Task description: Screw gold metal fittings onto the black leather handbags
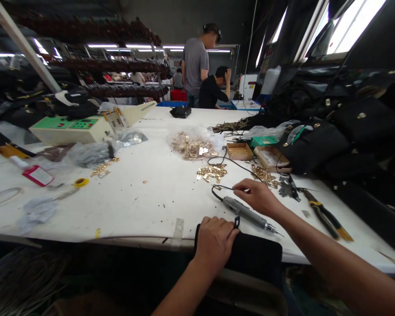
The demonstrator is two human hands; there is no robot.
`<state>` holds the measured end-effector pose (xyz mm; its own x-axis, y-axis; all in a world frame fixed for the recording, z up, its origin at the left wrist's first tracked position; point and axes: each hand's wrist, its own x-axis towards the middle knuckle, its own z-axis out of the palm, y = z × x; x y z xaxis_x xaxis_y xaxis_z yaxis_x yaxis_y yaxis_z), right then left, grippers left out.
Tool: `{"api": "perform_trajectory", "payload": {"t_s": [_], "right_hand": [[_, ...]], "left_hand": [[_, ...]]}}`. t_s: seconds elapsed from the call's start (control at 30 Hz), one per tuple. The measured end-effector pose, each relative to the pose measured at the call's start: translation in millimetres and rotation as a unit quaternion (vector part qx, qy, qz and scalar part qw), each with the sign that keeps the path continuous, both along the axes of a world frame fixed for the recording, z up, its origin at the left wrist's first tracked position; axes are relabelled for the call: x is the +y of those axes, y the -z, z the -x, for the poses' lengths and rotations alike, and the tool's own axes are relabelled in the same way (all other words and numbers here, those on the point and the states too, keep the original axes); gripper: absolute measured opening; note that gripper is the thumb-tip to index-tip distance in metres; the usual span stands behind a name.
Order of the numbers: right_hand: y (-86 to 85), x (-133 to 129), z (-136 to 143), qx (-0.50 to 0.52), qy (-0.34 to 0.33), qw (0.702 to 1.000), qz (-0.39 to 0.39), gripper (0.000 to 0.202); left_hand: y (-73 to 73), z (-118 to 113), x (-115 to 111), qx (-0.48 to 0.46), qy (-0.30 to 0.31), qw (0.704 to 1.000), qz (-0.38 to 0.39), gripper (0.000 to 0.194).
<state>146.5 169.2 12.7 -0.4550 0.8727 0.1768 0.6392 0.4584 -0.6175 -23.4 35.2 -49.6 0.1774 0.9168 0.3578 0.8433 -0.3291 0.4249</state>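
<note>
My left hand (213, 241) is closed over the top edge of a black bag piece (256, 250) at the table's front edge. A small dark tab with a slot (237, 222) stands up beside its thumb and index finger. My right hand (256, 196) is pinched at the black cord (224, 187) of a grey electric screwdriver (245, 211). The screwdriver lies on the table just below that hand, its bit pointing right. Gold metal plates (212, 173) are heaped beyond the cord, and more gold pieces (265, 175) lie behind my right hand.
Yellow-and-black pliers (325, 215) lie at right, near piled black bags (316, 145). Small boxes (239, 151) and a plastic bag of metal parts (194, 145) stand farther back. At left are a green-and-cream machine (70, 129) and a red bottle (37, 174). Two people (195, 61) are beyond the table.
</note>
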Motion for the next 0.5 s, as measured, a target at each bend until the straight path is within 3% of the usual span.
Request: {"api": "perform_trajectory", "payload": {"t_s": [0.13,0.23,0.5], "right_hand": [[23.6,61.4,61.0,-0.092,-0.017,0.996,0.005,0.020],[37.0,89.2,89.4,-0.142,-0.025,0.989,0.020,0.018],[60.3,109.7,132.4,-0.236,0.019,0.970,0.047,0.019]], "left_hand": [[15.9,-5.1,-0.3,-0.056,-0.030,0.997,-0.050,0.011],[23.0,-2.3,2.7,-0.076,-0.033,0.995,-0.053,0.008],[26.6,5.2,11.4,-0.157,-0.048,0.985,-0.045,0.010]]}}
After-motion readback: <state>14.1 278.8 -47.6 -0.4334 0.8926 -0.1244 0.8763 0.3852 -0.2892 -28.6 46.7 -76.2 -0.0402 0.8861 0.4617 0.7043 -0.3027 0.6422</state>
